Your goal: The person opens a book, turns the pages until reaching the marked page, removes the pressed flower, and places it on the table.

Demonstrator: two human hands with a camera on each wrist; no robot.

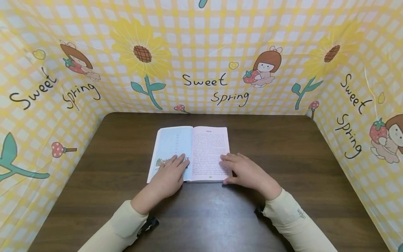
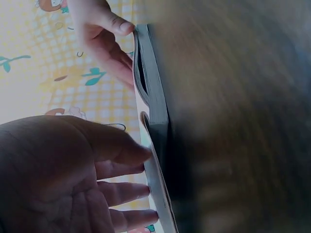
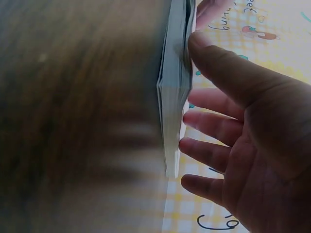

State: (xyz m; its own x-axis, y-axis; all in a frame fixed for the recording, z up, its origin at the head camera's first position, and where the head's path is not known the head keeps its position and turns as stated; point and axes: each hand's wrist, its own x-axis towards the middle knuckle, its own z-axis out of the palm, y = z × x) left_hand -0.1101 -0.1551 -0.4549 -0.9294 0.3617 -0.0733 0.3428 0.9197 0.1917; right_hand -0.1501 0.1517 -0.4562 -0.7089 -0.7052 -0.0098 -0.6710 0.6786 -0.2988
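An open book [image 1: 209, 147] lies on the table, with a pale blue illustrated left page and a pinkish right page full of printed text. Across the lower left page rests my left hand [image 1: 170, 174], its fingers spread and fairly straight. My right hand [image 1: 247, 172] touches the right page's outer edge with extended fingertips, while its thumb lies by the lower right corner. In the right wrist view, the thumb [image 3: 209, 46] meets the upper side of the page block [image 3: 174, 97]. The left wrist view shows a gap between some pages near the right hand's thumb [image 2: 119, 23].
The dark brown wooden table [image 1: 283, 140] extends around the book. A yellow checked cloth [image 1: 201, 45] printed with flowers and lettering stands as walls at the back and both sides. Black straps [image 1: 148, 225] show at the cream sleeve cuffs.
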